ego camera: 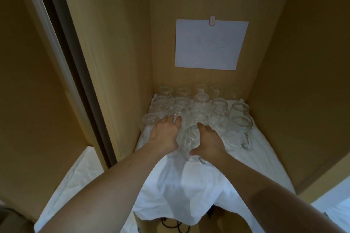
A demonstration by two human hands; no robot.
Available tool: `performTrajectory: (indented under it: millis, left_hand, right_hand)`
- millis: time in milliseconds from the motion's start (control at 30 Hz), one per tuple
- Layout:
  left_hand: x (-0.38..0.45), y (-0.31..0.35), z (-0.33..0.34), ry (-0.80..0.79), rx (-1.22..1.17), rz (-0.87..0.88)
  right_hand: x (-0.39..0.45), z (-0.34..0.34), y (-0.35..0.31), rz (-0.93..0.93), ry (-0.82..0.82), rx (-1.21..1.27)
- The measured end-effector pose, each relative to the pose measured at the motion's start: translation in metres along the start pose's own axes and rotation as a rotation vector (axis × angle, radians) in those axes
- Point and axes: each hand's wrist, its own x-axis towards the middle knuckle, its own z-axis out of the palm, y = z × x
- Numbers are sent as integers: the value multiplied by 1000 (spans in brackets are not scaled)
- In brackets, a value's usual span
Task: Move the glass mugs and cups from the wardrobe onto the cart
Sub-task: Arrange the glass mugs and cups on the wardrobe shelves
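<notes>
A glass mug [190, 143] is gripped by the right hand [210, 141] at the front of the white cloth [180, 185] inside the wardrobe [117, 43]. The left hand [164, 134] is laid relaxed beside it. Many glasses [200, 104] are left behind it; no cart is shown.

- A room in a home or guest lodging, seen from inside a light wooden wardrobe [117, 47] with a sliding-door track [62, 58] at 10 o'clock.
- A white cloth [181, 185] lines its shelf, glass mugs [200, 111] crowded at 12 o'clock.
- A sheet of paper [210, 45] is taped to the back panel.
- Dark cables [170, 223] lie below at 6 o'clock.
</notes>
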Motion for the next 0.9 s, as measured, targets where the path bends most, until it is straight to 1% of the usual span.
performTrajectory:
  millis: [100, 233, 367, 567, 667, 900]
  left_hand:
    - [-3, 3, -5, 0, 29, 0]
    - [-11, 11, -5, 70, -110, -66]
    - [-19, 23, -4, 131, -101, -89]
    - [-52, 39, -5, 174, -89, -143]
    - [-82, 40, -2, 158, -111, -164]
    - [-154, 26, 9, 78, -57, -346]
  right_hand:
    - [-5, -6, -1, -19, -18, -25]
    - [-12, -13, 3, -63, 15, 11]
    - [-23, -18, 13, -96, 53, -4]
    - [-39, -11, 22, -150, 122, -73]
    - [-46, 0, 17, -191, 147, -61]
    - [-79, 35, -9, -322, 184, -92]
